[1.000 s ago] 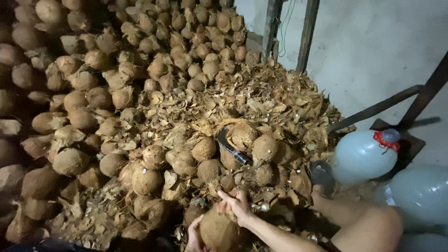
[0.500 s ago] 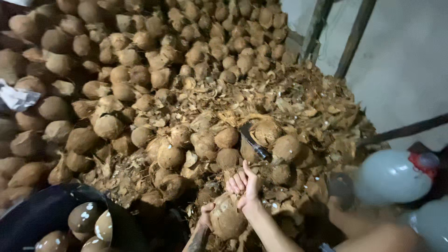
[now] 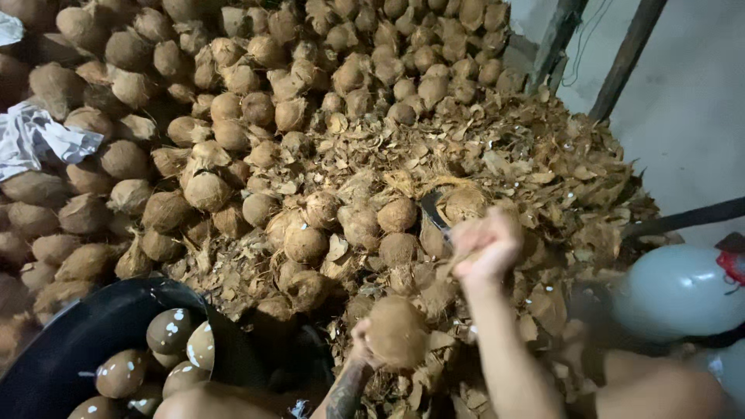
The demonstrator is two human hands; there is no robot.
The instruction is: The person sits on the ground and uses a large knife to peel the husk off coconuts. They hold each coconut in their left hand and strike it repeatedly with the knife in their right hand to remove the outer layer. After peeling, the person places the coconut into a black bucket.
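My left hand (image 3: 358,351) grips a brown husked coconut (image 3: 397,330) low in the middle of the head view. Above it my right hand (image 3: 485,247) is a blurred fist closed round the handle of a dark blade (image 3: 433,209), whose tip lies among the coconuts. Both hands work over a heap of dry husk pieces (image 3: 535,171).
A large pile of fibrous coconuts (image 3: 256,85) fills the back and left. A black tub (image 3: 70,341) at the lower left holds several peeled, smooth coconuts (image 3: 171,330). A white cloth (image 3: 35,140) lies on the pile at left. A pale round container (image 3: 679,291) stands at right.
The view has swung left, showing more of the black tub. My right hand, open over the coconut before, has risen and closed on the blade's handle. My left hand keeps the coconut.
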